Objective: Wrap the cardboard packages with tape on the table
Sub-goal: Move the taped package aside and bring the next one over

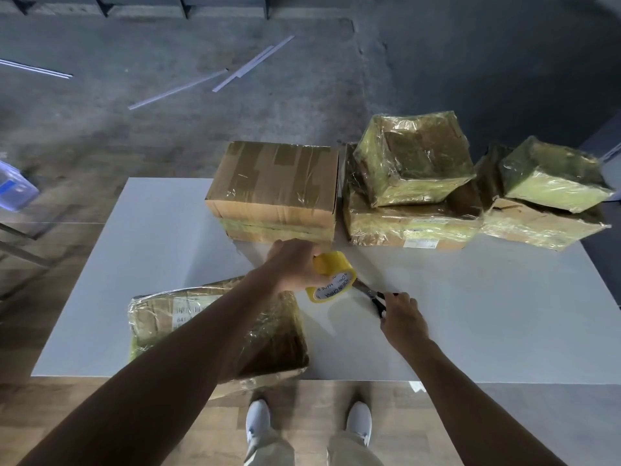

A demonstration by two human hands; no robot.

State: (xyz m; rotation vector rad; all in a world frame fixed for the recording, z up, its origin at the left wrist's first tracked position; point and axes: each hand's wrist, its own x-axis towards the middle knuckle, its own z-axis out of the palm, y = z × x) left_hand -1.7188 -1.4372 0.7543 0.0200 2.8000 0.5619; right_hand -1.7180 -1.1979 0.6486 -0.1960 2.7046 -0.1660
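Left hand [295, 264] grips tape roll [331, 276]; right hand [401, 317] apparently holds scissors [371, 294] beside it.

Six brown cardboard packages sit on the white bench [161, 250], glossy with clear tape: one flat package near the front edge [188, 317] and five stacked at the back. One yellow tape roll [332, 277]. One pair of black-handled scissors [371, 294]. Two hands.

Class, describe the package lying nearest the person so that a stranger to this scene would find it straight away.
Start at the white table and go to its near left corner. The flat package there lies under the left forearm and overhangs the near edge. Unlike the stacked packages along the far edge, it lies alone.
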